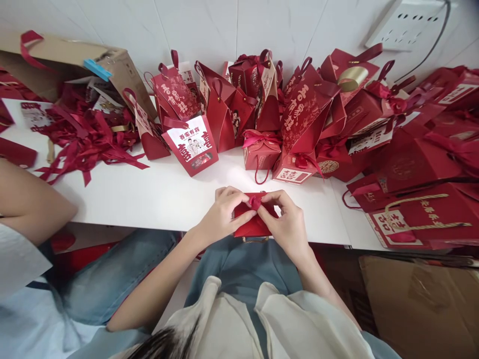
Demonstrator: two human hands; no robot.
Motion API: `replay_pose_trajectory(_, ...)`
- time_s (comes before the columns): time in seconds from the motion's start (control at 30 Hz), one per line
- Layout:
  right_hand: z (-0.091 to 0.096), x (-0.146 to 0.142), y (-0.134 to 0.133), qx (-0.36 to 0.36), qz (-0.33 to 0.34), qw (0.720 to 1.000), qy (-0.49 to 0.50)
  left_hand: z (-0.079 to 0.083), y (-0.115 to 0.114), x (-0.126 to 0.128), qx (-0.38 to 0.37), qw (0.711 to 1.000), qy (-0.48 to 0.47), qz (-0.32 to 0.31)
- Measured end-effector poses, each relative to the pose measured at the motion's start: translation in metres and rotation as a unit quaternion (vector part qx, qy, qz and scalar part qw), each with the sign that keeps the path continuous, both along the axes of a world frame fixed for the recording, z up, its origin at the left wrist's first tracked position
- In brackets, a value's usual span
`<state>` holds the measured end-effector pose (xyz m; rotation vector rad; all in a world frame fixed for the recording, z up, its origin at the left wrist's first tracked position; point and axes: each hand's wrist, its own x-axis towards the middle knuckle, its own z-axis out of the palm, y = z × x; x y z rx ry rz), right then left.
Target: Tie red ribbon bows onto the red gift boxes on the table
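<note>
A small red gift box (250, 225) rests at the near edge of the white table (149, 194), in front of me. My left hand (223, 213) and my right hand (284, 219) both pinch a red ribbon (255, 201) at the top of the box, fingers closed on it. A thin gold cord hangs below the box at the table edge.
Many red gift boxes and bags (303, 119) crowd the back and right of the table. A heap of loose red ribbons (86, 139) lies at the left beside a brown cardboard box (75, 60). Another person's arm (33, 199) rests at the left. A cardboard carton (422, 304) stands lower right.
</note>
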<state>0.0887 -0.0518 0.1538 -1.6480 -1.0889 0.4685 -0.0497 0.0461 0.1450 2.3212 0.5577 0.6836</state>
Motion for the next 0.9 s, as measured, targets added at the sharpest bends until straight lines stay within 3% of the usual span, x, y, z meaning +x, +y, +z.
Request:
replay_pose_trajectory(0.17, 0.002, 0.003, -0.001, 0.003, 0.022, 1.0, -0.009, -0.001, -0.002, 0.002, -0.047, 0.998, 0.005, 0.039)
replay_pose_trajectory(0.53, 0.006, 0.007, -0.006, 0.013, 0.052, 0.997, -0.057, 0.006, -0.002, 0.002, -0.024, 0.999, 0.039, -0.006)
replay_pose_trajectory(0.9, 0.003, 0.012, -0.005, 0.022, 0.067, 0.988, -0.135, -0.01, -0.005, 0.001, -0.033, 0.998, -0.039, 0.039)
